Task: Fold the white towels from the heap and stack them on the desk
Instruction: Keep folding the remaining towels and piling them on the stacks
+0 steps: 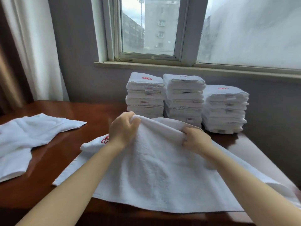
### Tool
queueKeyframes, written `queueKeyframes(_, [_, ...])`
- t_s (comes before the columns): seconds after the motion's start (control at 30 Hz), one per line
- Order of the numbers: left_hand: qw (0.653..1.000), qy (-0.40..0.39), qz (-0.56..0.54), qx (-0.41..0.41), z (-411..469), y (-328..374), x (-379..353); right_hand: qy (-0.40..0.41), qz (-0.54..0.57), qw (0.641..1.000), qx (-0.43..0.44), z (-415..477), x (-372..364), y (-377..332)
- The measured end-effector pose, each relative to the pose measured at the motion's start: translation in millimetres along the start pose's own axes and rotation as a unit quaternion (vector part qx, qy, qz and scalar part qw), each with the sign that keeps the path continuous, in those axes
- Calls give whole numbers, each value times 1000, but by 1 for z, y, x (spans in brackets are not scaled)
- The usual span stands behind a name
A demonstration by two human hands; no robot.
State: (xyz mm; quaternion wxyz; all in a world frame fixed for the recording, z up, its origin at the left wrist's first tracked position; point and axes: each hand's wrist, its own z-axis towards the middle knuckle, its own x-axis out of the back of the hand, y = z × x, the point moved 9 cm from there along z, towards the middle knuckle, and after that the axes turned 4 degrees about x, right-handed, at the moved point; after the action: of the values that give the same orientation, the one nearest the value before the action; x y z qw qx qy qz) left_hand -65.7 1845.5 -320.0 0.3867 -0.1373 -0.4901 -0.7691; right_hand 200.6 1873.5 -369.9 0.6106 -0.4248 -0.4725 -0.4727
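Note:
A white towel (151, 170) with a red embroidered mark lies spread across the front of the brown desk (68, 144), its far edge lifted off the wood. My left hand (123, 129) grips that raised edge at its left end. My right hand (195, 139) pinches the same edge further right. Behind the towel stand three stacks of folded white towels: a left stack (145, 95), a middle stack (184, 98) and a lower right stack (225, 110). The heap of loose white towels (27, 137) lies on the desk at the left.
A wall and a window with a sill (179, 66) run right behind the stacks. A pale curtain (32, 46) hangs at the left. The desk's right edge falls away beside the right stack.

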Motion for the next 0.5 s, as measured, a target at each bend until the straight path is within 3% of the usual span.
queueKeyframes(0.07, [999,-8,42,5,2,8,0,-7,-58,998,-11,-5,8,8])
queueKeyframes(0.13, [987,-20,158,-17,3,16,-2,-12,-91,996,-23,-10,19,12])
queueKeyframes(0.23, [944,-25,328,-37,4,18,1,-9,20,998,-61,-18,38,21])
queueKeyframes(0.3, [944,-32,327,-12,5,12,8,3,77,995,-63,-21,52,23])
queueKeyframes(0.4, [962,-39,271,26,8,11,22,-8,53,997,-64,-24,61,22])
queueKeyframes(0.5, [973,-23,231,15,11,22,37,45,39,997,-57,-22,84,22])
